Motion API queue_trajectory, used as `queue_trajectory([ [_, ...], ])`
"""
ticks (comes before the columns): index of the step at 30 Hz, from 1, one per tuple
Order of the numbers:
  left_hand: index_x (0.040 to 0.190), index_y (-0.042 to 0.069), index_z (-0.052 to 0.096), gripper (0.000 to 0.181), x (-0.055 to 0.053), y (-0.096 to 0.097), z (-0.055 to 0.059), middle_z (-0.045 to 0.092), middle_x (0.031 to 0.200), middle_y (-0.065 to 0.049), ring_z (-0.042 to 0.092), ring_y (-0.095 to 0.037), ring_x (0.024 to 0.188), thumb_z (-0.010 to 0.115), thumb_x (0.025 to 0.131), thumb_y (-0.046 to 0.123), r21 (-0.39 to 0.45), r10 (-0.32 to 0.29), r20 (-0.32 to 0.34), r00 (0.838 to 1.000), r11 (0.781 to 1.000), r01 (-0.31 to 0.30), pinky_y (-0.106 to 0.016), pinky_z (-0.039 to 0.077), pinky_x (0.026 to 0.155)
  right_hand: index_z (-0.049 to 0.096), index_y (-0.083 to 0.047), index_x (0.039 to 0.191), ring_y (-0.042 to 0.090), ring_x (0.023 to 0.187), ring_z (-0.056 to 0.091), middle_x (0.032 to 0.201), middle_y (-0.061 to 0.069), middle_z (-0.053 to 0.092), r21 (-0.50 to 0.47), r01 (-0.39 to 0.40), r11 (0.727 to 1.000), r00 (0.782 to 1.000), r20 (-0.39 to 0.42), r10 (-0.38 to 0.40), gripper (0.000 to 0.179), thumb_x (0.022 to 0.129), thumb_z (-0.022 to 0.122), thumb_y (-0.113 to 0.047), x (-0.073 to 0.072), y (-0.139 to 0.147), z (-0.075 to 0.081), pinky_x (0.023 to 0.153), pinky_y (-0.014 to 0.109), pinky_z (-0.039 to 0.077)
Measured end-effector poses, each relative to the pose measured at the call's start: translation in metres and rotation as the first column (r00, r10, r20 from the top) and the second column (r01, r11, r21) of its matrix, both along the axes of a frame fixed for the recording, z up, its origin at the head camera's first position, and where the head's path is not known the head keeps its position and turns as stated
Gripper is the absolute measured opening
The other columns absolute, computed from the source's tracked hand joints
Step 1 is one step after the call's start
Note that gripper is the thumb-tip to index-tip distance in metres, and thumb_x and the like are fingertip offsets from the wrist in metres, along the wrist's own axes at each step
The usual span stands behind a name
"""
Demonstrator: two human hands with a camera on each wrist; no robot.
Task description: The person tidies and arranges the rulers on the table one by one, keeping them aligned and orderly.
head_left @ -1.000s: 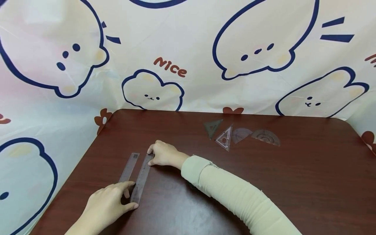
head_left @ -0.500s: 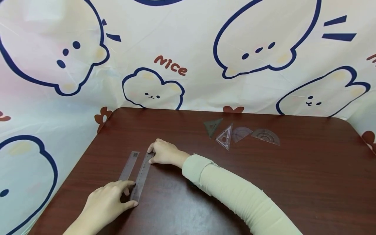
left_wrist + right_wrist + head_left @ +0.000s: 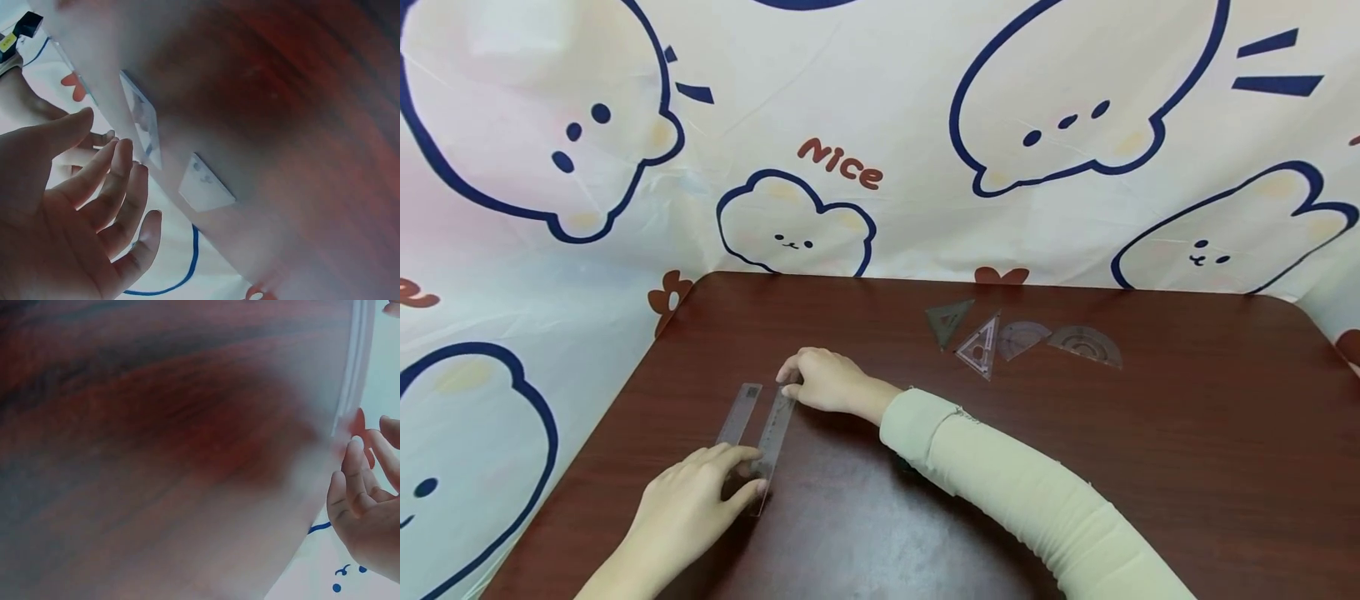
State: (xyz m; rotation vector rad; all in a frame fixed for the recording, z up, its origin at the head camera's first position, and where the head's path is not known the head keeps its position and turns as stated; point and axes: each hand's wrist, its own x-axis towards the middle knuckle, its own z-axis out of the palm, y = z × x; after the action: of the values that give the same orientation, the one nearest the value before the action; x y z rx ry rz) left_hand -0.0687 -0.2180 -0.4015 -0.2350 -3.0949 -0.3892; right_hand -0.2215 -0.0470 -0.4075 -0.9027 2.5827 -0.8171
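Two clear rulers lie side by side on the table's left part in the head view. My left hand [image 3: 688, 500] hovers at the near end of the right-hand ruler [image 3: 777, 427], thumb and fingers apart. In the left wrist view that hand [image 3: 81, 212] has loosely spread fingers with nothing pinched between them. Beyond the ruler's far end is my right hand [image 3: 835, 381], its thumb close to the end edge; contact is unclear. The right wrist view shows this hand [image 3: 369, 500] with relaxed, parted fingers. Its neighbour, the other ruler [image 3: 742, 408], is partly hidden behind my left hand.
Toward the back of the brown table [image 3: 1187, 450] lie a green set square [image 3: 943, 328], a clear set square [image 3: 988, 353], a purplish protractor [image 3: 1024, 332] and a clear protractor [image 3: 1086, 343]. A cartoon-printed cloth [image 3: 917, 225] stands behind the table.
Both hands have eased off the right-hand ruler: the right moved slightly farther away, while the left thumb shifted up from the near corner. The rulers look unmoved; the head view has shifted slightly.
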Motion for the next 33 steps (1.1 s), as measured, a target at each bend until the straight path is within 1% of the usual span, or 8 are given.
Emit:
queue_trajectory([
  [4, 0.112, 0.025, 0.072, 0.027, -0.003, 0.008, 0.003, 0.067, 0.096, 0.012, 0.061, -0.011, 0.083, 0.078, 0.086, 0.032, 0.026, -0.016, -0.025, 1.000, 1.000, 0.016, -0.046, 0.051, 0.072, 0.072, -0.019, 0.117, 0.005, 0.079, 0.057, 0.107, -0.007, 0.064, -0.004, -0.012, 1.000, 1.000, -0.002, 0.012, 0.021, 0.098, 0.065, -0.025, -0.001, 0.003, 0.006, 0.067, 0.023, 0.046],
  [6, 0.112, 0.024, 0.072, 0.026, -0.004, 0.011, 0.003, 0.065, 0.092, 0.014, 0.059, -0.009, 0.080, 0.077, 0.087, 0.031, 0.032, -0.026, -0.031, 0.999, 0.999, 0.027, -0.044, 0.051, 0.071, 0.072, -0.019, 0.117, 0.004, 0.077, 0.057, 0.110, -0.007, 0.065, -0.007, -0.015, 1.000, 1.000, -0.002, 0.015, 0.021, 0.098, 0.064, -0.025, 0.000, 0.004, 0.008, 0.066, 0.023, 0.046],
  [11, 0.111, 0.024, 0.073, 0.026, -0.006, 0.016, 0.004, 0.059, 0.083, 0.018, 0.053, -0.004, 0.073, 0.077, 0.086, 0.029, 0.030, -0.043, -0.050, 0.998, 0.999, 0.044, -0.040, 0.049, 0.069, 0.072, -0.019, 0.116, 0.004, 0.071, 0.056, 0.104, -0.009, 0.069, -0.021, -0.011, 1.000, 1.000, 0.003, 0.011, 0.020, 0.099, 0.063, -0.025, 0.004, 0.010, 0.009, 0.064, 0.022, 0.045],
  [14, 0.111, 0.024, 0.072, 0.025, -0.006, 0.017, 0.005, 0.059, 0.082, 0.017, 0.051, -0.004, 0.071, 0.077, 0.087, 0.029, 0.030, -0.045, -0.053, 0.998, 0.998, 0.046, -0.039, 0.048, 0.068, 0.073, -0.018, 0.116, 0.005, 0.069, 0.057, 0.103, -0.009, 0.070, -0.039, -0.008, 0.999, 1.000, 0.007, 0.009, 0.021, 0.100, 0.062, -0.024, 0.009, 0.015, 0.011, 0.063, 0.022, 0.045],
  [18, 0.110, 0.024, 0.073, 0.024, -0.007, 0.018, 0.006, 0.061, 0.085, 0.016, 0.052, -0.004, 0.073, 0.077, 0.087, 0.029, 0.031, -0.053, -0.060, 0.997, 0.998, 0.055, -0.040, 0.050, 0.069, 0.073, -0.016, 0.116, 0.004, 0.072, 0.058, 0.108, -0.007, 0.071, -0.054, -0.004, 0.999, 1.000, 0.002, 0.004, 0.021, 0.100, 0.062, -0.023, 0.014, 0.021, 0.012, 0.066, 0.023, 0.046],
  [25, 0.110, 0.023, 0.073, 0.024, -0.010, 0.024, 0.004, 0.065, 0.089, 0.014, 0.061, -0.008, 0.082, 0.078, 0.086, 0.027, 0.054, -0.059, -0.090, 0.994, 0.997, 0.064, -0.044, 0.052, 0.072, 0.073, -0.015, 0.117, 0.003, 0.073, 0.059, 0.111, -0.007, 0.071, -0.057, 0.021, 0.998, 1.000, 0.001, -0.021, 0.022, 0.100, 0.062, -0.023, 0.014, 0.035, 0.013, 0.070, 0.023, 0.047],
  [28, 0.110, 0.024, 0.073, 0.024, -0.011, 0.026, 0.004, 0.064, 0.087, 0.016, 0.060, -0.007, 0.080, 0.078, 0.086, 0.027, 0.065, -0.059, -0.079, 0.995, 0.996, 0.064, -0.043, 0.051, 0.072, 0.073, -0.014, 0.117, 0.002, 0.073, 0.060, 0.111, -0.006, 0.071, -0.062, 0.025, 0.998, 1.000, 0.003, -0.025, 0.022, 0.100, 0.062, -0.023, 0.014, 0.041, 0.013, 0.070, 0.024, 0.048],
  [33, 0.109, 0.024, 0.073, 0.023, -0.013, 0.030, 0.005, 0.062, 0.086, 0.016, 0.052, -0.004, 0.075, 0.078, 0.087, 0.028, 0.059, -0.070, -0.064, 0.995, 0.996, 0.074, -0.036, 0.047, 0.067, 0.073, -0.014, 0.116, 0.003, 0.076, 0.060, 0.107, -0.006, 0.072, -0.073, 0.043, 0.996, 0.999, 0.001, -0.043, 0.021, 0.100, 0.062, -0.023, 0.015, 0.051, 0.014, 0.072, 0.026, 0.049],
])
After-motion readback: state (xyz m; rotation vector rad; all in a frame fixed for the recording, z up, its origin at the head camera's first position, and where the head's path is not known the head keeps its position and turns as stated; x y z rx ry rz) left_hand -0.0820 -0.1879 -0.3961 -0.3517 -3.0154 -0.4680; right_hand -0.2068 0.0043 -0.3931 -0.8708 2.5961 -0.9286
